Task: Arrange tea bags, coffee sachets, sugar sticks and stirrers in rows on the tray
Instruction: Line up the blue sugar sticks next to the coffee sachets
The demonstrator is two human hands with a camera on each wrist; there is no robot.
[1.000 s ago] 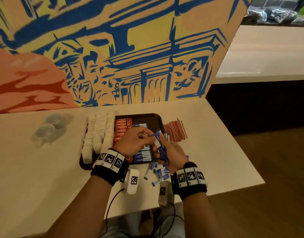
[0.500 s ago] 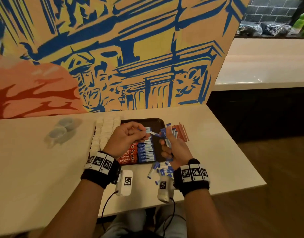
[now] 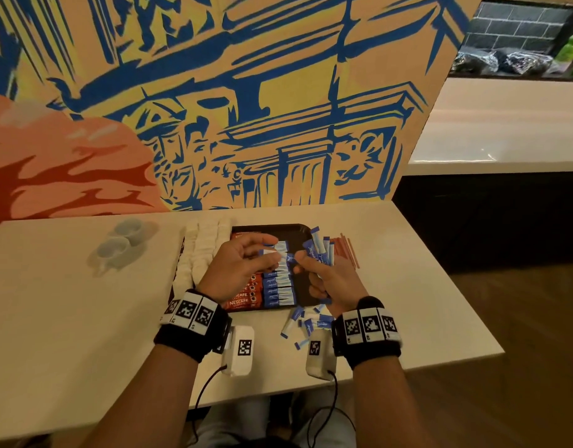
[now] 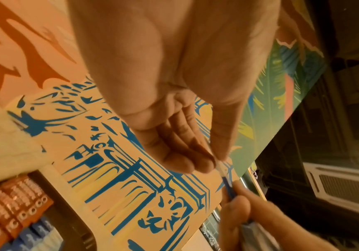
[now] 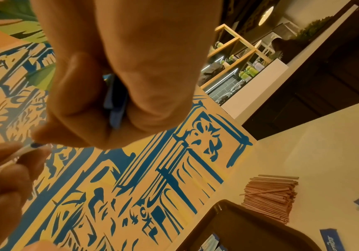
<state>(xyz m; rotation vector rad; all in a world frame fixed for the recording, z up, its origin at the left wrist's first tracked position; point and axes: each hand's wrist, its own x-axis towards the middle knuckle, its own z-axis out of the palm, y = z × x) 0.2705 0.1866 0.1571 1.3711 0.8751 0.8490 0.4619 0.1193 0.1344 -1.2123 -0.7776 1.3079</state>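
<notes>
Left hand (image 3: 243, 266) pinches one sugar stick (image 3: 283, 257) above dark tray (image 3: 302, 282). Right hand (image 3: 330, 279) clamps fanned bunch of sugar sticks (image 3: 317, 250), count unclear. Two cups (image 3: 121, 239) left. Stirrers (image 3: 345, 250) piled right of tray.

Stirrers (image 3: 345, 250) lie right of the tray (image 3: 302, 286), cups (image 3: 123, 240) left

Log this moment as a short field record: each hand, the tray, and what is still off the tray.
left hand: pinches one blue sugar stick above the tray
right hand: grips a bunch of sugar sticks
tray: holds rows of tea bags, red coffee sachets and sugar sticks
off tray: stirrers piled to the right; loose sugar sticks on the table's near side
</notes>
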